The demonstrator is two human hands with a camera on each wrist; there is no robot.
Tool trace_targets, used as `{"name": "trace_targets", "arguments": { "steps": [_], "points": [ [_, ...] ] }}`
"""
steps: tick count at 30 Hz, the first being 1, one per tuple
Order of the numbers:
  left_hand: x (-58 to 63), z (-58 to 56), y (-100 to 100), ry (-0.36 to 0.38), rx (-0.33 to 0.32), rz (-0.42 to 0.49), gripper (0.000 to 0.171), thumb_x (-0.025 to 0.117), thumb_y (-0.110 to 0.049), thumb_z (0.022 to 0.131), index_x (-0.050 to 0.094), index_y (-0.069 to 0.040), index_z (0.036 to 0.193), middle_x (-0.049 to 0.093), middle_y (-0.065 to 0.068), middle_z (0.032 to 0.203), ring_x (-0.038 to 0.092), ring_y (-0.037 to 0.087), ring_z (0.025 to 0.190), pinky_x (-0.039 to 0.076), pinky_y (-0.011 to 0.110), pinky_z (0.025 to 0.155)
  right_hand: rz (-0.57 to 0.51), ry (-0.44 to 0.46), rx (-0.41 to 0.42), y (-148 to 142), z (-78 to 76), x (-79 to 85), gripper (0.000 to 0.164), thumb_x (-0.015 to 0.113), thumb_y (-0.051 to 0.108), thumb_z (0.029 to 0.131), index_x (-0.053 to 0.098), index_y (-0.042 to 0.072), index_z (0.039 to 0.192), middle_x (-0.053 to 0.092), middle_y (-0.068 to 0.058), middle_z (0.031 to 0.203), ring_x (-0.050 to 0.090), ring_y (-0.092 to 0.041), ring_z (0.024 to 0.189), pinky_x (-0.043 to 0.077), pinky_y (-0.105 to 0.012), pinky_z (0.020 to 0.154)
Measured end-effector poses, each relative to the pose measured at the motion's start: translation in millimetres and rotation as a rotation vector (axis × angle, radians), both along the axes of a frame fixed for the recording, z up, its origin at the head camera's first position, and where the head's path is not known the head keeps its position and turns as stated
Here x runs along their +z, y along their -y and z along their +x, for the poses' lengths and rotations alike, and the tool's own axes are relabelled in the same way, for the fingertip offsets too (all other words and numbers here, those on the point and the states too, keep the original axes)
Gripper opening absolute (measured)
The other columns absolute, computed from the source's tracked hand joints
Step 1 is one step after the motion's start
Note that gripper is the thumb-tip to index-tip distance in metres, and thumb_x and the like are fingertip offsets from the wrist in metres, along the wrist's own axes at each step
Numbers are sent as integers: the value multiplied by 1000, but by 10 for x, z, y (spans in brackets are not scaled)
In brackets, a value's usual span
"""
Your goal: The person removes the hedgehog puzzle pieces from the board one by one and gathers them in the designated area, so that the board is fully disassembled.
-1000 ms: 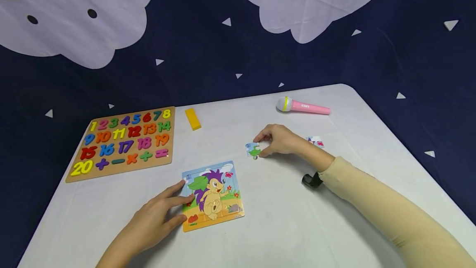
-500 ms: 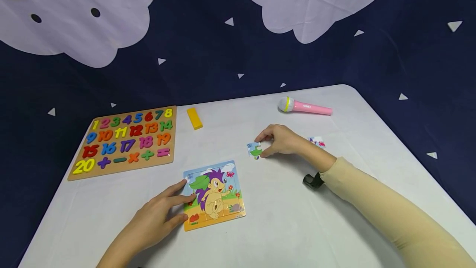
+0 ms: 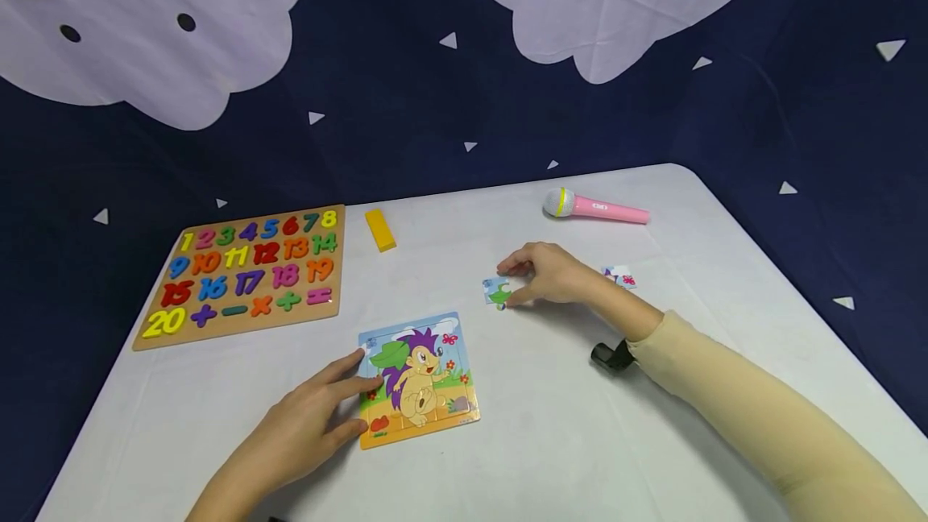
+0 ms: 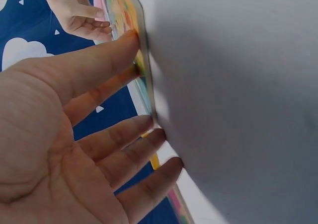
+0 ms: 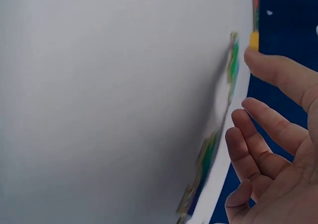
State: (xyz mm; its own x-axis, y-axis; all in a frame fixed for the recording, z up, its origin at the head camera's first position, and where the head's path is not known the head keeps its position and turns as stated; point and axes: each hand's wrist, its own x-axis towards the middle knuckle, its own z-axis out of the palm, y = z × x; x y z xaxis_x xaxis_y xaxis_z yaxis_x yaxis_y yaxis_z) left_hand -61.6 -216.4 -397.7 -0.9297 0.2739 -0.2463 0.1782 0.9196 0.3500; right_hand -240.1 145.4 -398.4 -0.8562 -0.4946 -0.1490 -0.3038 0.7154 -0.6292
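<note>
A square picture puzzle [image 3: 420, 385] of a purple-spined hedgehog lies on the white table. My left hand [image 3: 300, 429] touches its left edge with spread fingers; in the left wrist view the thumb [image 4: 124, 45] lies on the puzzle's rim. Farther back, my right hand [image 3: 554, 274] reaches over the table at a small jigsaw piece [image 3: 498, 291] with a green leaf on it. Thumb and forefinger are apart at that piece's right side. In the right wrist view my right hand's fingers [image 5: 271, 124] pinch nothing. Another jigsaw piece [image 3: 623, 277] is partly hidden behind the right forearm.
A wooden number board [image 3: 246, 272] with coloured numerals lies at the left, with a yellow block [image 3: 380, 229] beside it. A pink toy microphone [image 3: 596, 207] is at the back right. A black object [image 3: 611, 355] shows below the right wrist. A dark cloth [image 3: 391, 103] with clouds hangs behind.
The head view has shifted very slightly. Both hands, the puzzle and the loose pieces keep their places.
</note>
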Motion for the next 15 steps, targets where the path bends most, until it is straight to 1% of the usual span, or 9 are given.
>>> {"name": "trace_targets", "arguments": {
  "steps": [2, 4, 6, 7, 9, 10, 12, 15],
  "points": [
    [20, 0, -17, -21, -13, -21, 49, 89, -29, 89, 75, -33, 136, 49, 9, 168, 51, 42, 150, 53, 71, 108, -16, -22, 10, 37, 58, 18, 52, 92, 20, 85, 75, 8, 132, 78, -8, 127, 67, -27, 119, 54, -48, 108],
    [41, -2, -41, -53, -21, -41, 46, 90, -30, 88, 77, -32, 133, 58, 10, 158, 58, 39, 143, 56, 67, 105, -30, -38, 24, 92, 133, 43, 50, 91, 21, 86, 76, 8, 132, 77, -8, 124, 68, -26, 116, 55, -47, 106],
    [64, -10, -73, -90, -25, -52, 43, 91, -31, 87, 79, -32, 128, 66, 5, 142, 65, 30, 129, 61, 59, 101, -32, -51, 42, 160, 214, 64, 49, 91, 22, 86, 76, 10, 131, 76, -7, 122, 69, -25, 114, 56, -47, 105],
    [80, -14, -93, -107, -27, -52, 41, 91, -31, 87, 80, -32, 126, 68, 2, 134, 66, 24, 121, 63, 54, 99, -31, -50, 49, 198, 259, 77, 49, 91, 22, 86, 77, 11, 131, 75, -6, 122, 69, -24, 114, 56, -46, 105],
    [111, -24, -141, -132, -26, -47, 39, 92, -30, 87, 81, -32, 124, 68, -4, 119, 63, 13, 106, 64, 42, 91, -25, -43, 59, 275, 353, 104, 48, 91, 23, 87, 77, 13, 132, 75, -4, 124, 69, -23, 114, 57, -45, 104],
    [127, -28, -169, -135, -26, -43, 38, 92, -30, 87, 81, -32, 124, 67, -7, 113, 60, 10, 99, 63, 38, 86, -21, -39, 64, 315, 396, 111, 48, 91, 23, 86, 77, 13, 131, 75, -4, 124, 69, -22, 114, 57, -44, 103],
    [156, -35, -227, -135, -30, -29, 38, 91, -29, 88, 80, -31, 124, 67, -10, 106, 56, 7, 91, 58, 31, 78, -10, -39, 76, 394, 475, 118, 48, 92, 23, 86, 77, 14, 131, 75, -2, 126, 68, -21, 113, 58, -41, 101],
    [169, -44, -305, -131, -51, -6, 38, 90, -29, 89, 80, -30, 126, 68, -12, 102, 55, 5, 85, 55, 28, 74, -5, -46, 101, 508, 584, 109, 47, 92, 23, 86, 78, 14, 129, 76, 0, 125, 67, -19, 111, 57, -38, 99]
  ]
}}
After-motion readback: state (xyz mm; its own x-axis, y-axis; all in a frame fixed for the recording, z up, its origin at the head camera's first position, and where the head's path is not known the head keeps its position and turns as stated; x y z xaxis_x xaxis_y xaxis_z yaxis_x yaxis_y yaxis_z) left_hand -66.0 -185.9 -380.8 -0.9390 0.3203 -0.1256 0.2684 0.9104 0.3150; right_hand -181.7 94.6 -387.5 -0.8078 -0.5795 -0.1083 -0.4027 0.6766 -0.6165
